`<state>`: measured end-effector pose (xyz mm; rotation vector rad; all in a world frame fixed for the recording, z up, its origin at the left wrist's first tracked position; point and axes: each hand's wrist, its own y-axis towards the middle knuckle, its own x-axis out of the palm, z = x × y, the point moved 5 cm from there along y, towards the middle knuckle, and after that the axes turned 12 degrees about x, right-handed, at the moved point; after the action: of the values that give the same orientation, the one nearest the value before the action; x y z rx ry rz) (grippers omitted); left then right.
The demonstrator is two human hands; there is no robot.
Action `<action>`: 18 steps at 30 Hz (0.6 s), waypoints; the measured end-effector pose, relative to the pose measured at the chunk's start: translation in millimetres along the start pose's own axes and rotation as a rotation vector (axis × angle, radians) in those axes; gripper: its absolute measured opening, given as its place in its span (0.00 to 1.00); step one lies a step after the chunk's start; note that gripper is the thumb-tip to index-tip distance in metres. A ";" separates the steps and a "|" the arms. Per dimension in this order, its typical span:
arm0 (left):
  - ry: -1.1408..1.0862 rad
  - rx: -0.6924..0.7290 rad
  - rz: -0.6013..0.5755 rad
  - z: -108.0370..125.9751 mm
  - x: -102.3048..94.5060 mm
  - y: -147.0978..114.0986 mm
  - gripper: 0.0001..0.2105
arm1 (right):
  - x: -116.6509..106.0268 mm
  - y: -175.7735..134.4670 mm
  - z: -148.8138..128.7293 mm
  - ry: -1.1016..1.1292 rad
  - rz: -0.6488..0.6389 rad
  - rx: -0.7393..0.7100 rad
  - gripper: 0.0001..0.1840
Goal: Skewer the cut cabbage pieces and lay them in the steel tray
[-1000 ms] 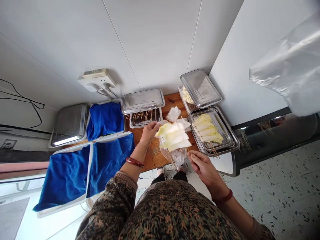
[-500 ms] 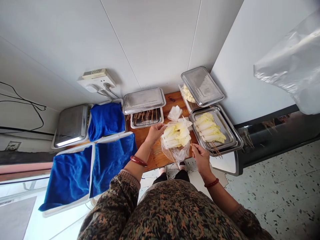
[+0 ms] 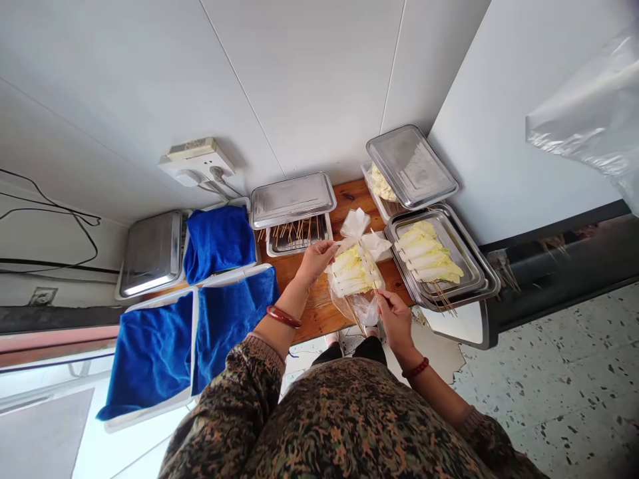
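Between my hands is a clear plastic bag (image 3: 368, 311) with skewered pale cabbage leaves (image 3: 348, 273) in or on it. Bamboo stick ends (image 3: 355, 315) poke out toward me. My left hand (image 3: 317, 261) is closed at the bag's upper left edge, fingers pinched together. In my right hand (image 3: 394, 314) is the lower end of a cabbage skewer (image 3: 375, 287), gripped between thumb and fingers. That skewer lies along the right side of the leaves; whether it is inside the bag I cannot tell. To the right, more skewered cabbage (image 3: 428, 253) rests on a metal tray (image 3: 472, 271).
Behind the bag lie white plastic pieces (image 3: 355, 223) on the wooden table (image 3: 319, 313). A lidded metal tray of skewers (image 3: 294, 233) stands at the back, with blue cloths (image 3: 234, 319) over containers at left. A tilted metal lid (image 3: 412, 166) leans at back right.
My right hand has moved left with its skewer, bringing it against the other cabbage leaves. My left hand stays at the bag's edge. The view has shifted slightly.
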<state>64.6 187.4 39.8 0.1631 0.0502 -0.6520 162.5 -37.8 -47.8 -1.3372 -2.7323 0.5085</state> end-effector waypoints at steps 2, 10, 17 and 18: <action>-0.002 -0.001 -0.007 0.3 -1.1 -0.8 0.14 | 8.7 -1.1 4.7 -0.005 -0.005 -0.013 0.21; 0.024 -0.021 -0.057 -3.0 -3.9 -10.7 0.15 | 62.1 -3.9 37.3 -0.014 -0.137 0.051 0.20; 0.083 -0.008 -0.065 -2.8 -22.1 -14.9 0.13 | 37.2 -5.8 46.5 -0.023 -0.149 0.136 0.26; 0.089 -0.003 -0.063 -2.4 -24.2 -14.8 0.13 | 31.6 -6.4 47.5 -0.029 -0.140 0.144 0.26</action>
<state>36.4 190.7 37.8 0.1880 0.1425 -0.7077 128.7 -29.6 -93.5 -1.1050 -2.7265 0.7026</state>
